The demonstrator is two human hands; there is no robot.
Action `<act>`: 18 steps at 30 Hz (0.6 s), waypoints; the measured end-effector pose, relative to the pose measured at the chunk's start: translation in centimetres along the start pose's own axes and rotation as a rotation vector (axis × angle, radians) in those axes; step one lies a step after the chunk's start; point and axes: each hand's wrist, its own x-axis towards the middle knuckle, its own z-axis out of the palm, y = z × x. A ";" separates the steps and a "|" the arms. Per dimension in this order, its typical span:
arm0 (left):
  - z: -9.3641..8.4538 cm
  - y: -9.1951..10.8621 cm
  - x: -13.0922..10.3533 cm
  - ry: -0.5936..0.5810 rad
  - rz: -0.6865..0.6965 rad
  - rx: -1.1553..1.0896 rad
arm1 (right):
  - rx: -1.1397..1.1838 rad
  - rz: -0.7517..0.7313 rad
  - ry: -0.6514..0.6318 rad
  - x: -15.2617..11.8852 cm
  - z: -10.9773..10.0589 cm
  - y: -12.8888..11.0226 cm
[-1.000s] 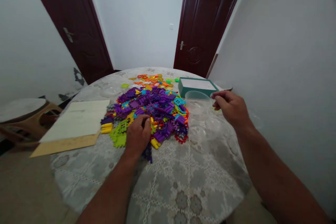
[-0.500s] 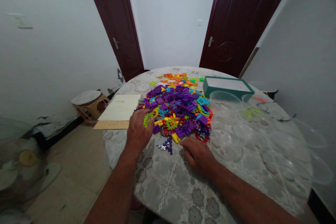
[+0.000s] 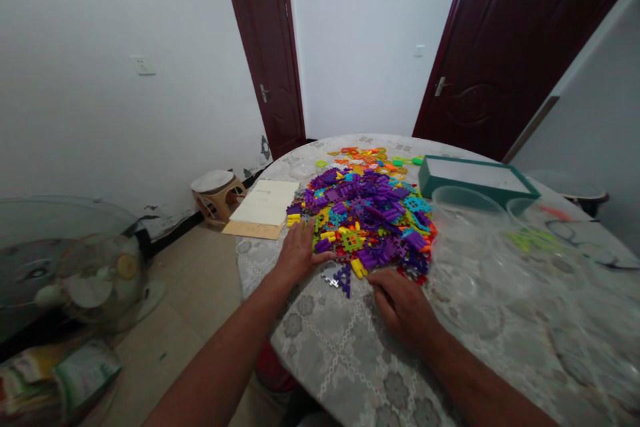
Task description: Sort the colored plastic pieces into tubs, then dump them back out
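A heap of plastic building pieces (image 3: 370, 203), mostly purple with blue, yellow and green ones, lies on the round table. At its near left edge rests my left hand (image 3: 300, 252), thumb apart from the fingers, holding nothing that I can see. My right hand (image 3: 400, 300) lies at the heap's near edge with its fingers curled; whether anything is inside them is hidden. A yellow piece (image 3: 359, 269) is beside its fingertips. Purple and silver pieces (image 3: 344, 280) lie on the cloth between the hands.
Clear plastic bowls (image 3: 467, 207) stand on the right, near a green-edged box (image 3: 475, 177). Orange pieces (image 3: 367, 159) lie behind the heap. A cream board (image 3: 265, 202) is at the table's left. On the floor are a stool (image 3: 217, 197) and a fan (image 3: 103, 280).
The view has turned left, so the table appears farther right. My left hand has shifted slightly along the heap's edge, its thumb now pointing right. My right hand looks much the same.
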 end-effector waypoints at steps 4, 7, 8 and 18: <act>1.4 1.4 0.8 -0.098 -0.009 0.105 | -0.024 -0.030 -0.001 0.0 0.3 0.0; 2.0 2.5 1.3 -0.100 -0.023 0.143 | -0.022 -0.047 -0.020 0.1 0.4 -0.1; 2.1 2.8 1.5 -0.095 -0.019 0.147 | -0.015 -0.051 -0.026 0.1 0.5 -0.1; 3.3 4.3 2.4 0.011 0.041 0.211 | 0.011 -0.036 -0.058 0.0 0.9 0.1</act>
